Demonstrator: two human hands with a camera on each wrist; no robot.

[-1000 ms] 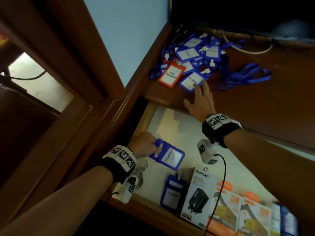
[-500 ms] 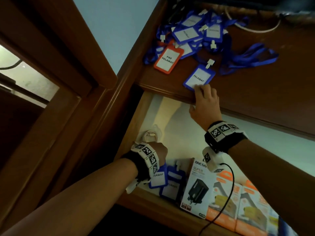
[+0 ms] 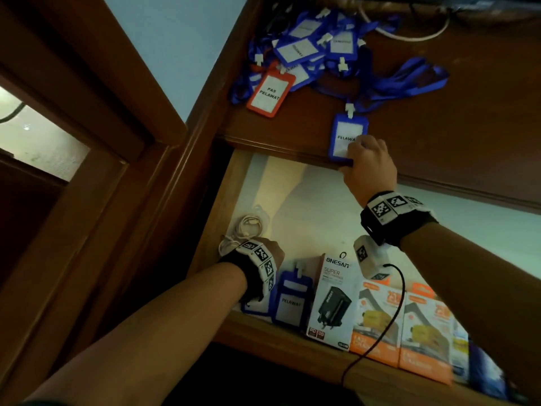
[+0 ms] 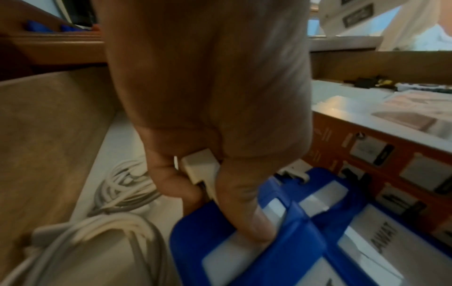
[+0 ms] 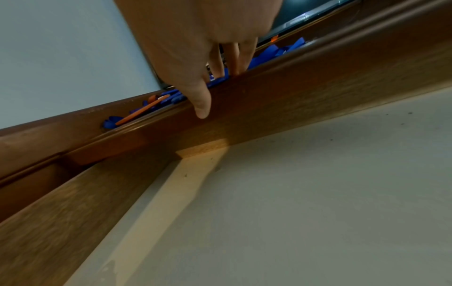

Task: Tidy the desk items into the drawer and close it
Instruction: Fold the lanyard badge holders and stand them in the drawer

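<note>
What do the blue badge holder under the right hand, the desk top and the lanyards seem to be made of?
Blue badge holder: looks like moulded plastic, a matte blue frame round a white paper card printed PELAWAT, with a whitish clip. Desk top: dark brown wood or wood veneer, with faint grain and a moulded front edge, slightly glossy. Lanyards: flat blue woven-looking ribbon that folds and loops limply.

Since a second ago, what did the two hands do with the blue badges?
The left hand carried its blue badge down into the drawer, beside the badge already lying there, and still pinches its white clip. The right hand dragged one blue badge out of the pile to the desk edge. The orange badge and charger boxes stayed put.
</note>
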